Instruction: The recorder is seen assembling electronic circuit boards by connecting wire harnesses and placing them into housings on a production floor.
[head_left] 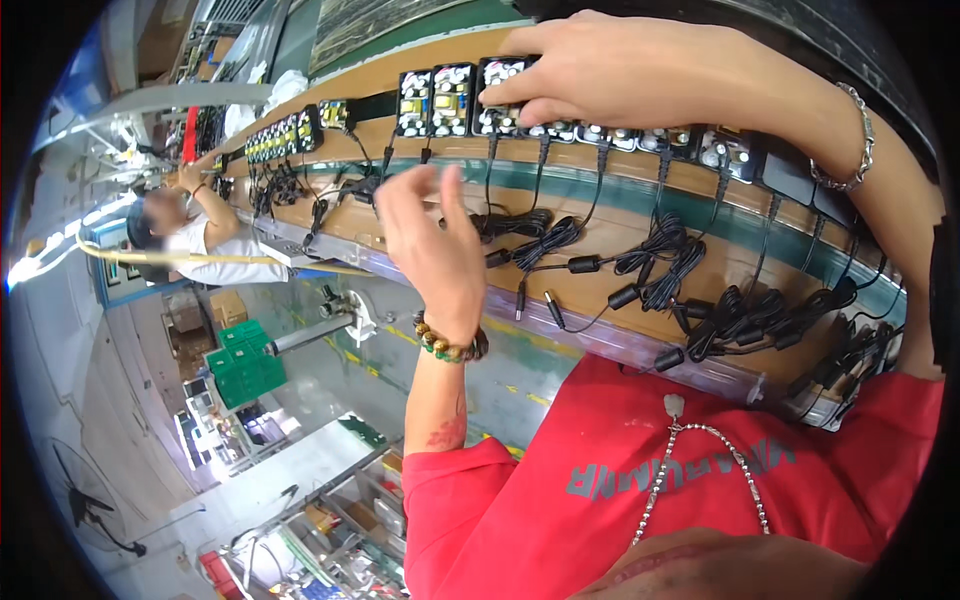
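Note:
A row of power adapters with their circuit boards exposed runs along the far side of the bench. My right hand (590, 75) reaches in from the right and has its fingers closed about one adapter (497, 122), partly covering it. Two exposed adapters (452, 100) sit just left of it. Short of the row, my left hand (430, 235) is raised over the bench edge, thumb and fingers apart and slightly blurred, with nothing visible in it. Black cords lead from the adapters to coiled cable bundles (550, 240) on the near strip. A barrel plug (553, 310) lies at the near edge.
More adapters (280, 138) continue down the line at left, where a co-worker (205, 235) in white reaches to the bench. Closed black cases (787, 178) lie under my right forearm. A clear rail (640, 345) edges the bench. Behind stand green boards (245, 365) and a parts-covered table (310, 540).

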